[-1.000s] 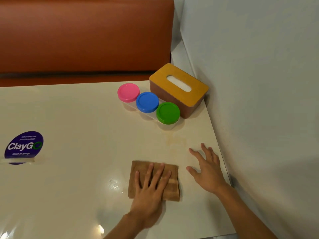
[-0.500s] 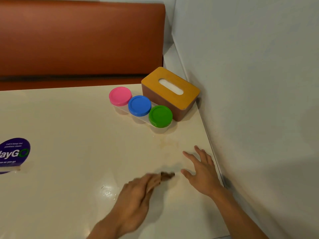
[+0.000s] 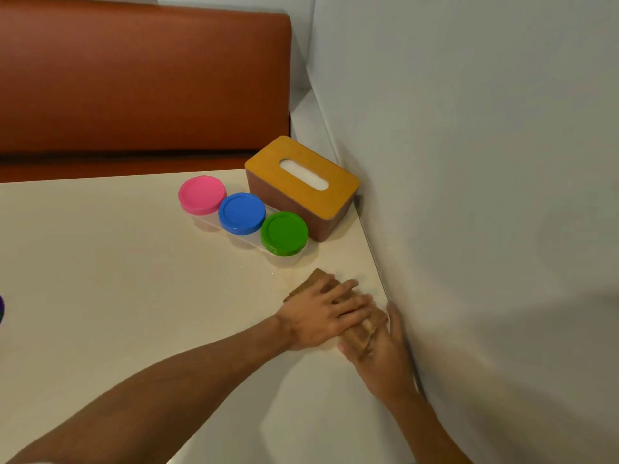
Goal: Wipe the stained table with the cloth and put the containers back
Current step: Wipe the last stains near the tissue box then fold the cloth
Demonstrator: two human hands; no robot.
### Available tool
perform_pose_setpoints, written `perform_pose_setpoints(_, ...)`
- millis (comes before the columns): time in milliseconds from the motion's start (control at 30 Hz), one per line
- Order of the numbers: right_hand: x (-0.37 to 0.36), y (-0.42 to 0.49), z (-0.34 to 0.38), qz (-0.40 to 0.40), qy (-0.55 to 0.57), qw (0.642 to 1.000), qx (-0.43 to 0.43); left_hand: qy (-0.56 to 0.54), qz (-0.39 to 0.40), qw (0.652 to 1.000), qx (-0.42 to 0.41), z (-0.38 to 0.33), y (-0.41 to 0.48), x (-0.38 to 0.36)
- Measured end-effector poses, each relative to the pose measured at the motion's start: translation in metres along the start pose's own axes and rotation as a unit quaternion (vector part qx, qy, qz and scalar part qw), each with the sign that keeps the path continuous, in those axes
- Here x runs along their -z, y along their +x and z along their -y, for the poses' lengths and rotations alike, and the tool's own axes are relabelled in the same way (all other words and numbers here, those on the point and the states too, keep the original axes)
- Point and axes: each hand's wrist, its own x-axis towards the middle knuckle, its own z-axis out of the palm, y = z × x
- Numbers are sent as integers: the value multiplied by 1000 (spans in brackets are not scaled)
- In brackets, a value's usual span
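My left hand (image 3: 325, 316) presses the folded brown cloth (image 3: 311, 284) flat on the cream table (image 3: 117, 279), just in front of the green-lidded container. Its fingers lie straight over the cloth. My right hand (image 3: 385, 356) rests flat on the table beside the wall, and the cloth's near end lies over its fingers. Three clear containers stand in a diagonal row: pink lid (image 3: 202, 194), blue lid (image 3: 242, 213), green lid (image 3: 284, 233). A faint yellowish stain (image 3: 363, 279) shows on the table past the cloth.
A brown tissue box with a yellow lid (image 3: 303, 182) sits in the table's far right corner, behind the containers. A grey wall (image 3: 485, 195) runs along the table's right edge. An orange bench back (image 3: 134, 78) stands beyond the table.
My left hand carried the cloth from the table's near middle forward and right to the stain by the green container. My right hand slid closer to the wall.
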Motion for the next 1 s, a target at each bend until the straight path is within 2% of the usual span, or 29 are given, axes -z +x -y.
perform_pose_setpoints(100,4,-7,-5,19,12,999,-35,31,30,999,-17,0,-8,-25)
perform_pose_setpoints(233,12,-1,-16,61,-34,996,-56,-51,23,998,-8,8,-29,-44)
perform_pose_setpoints(467,22,1,-14,96,-57,993,-42,-192,65,977,68,23,-72,-45)
perform_pose_setpoints(767,22,-7,-5,89,-83,991,-54,-253,44,951,174,-10,-162,-50)
perform_pose_setpoints(1000,17,-7,7,97,-95,987,-80,-235,5,928,289,-78,-240,-54)
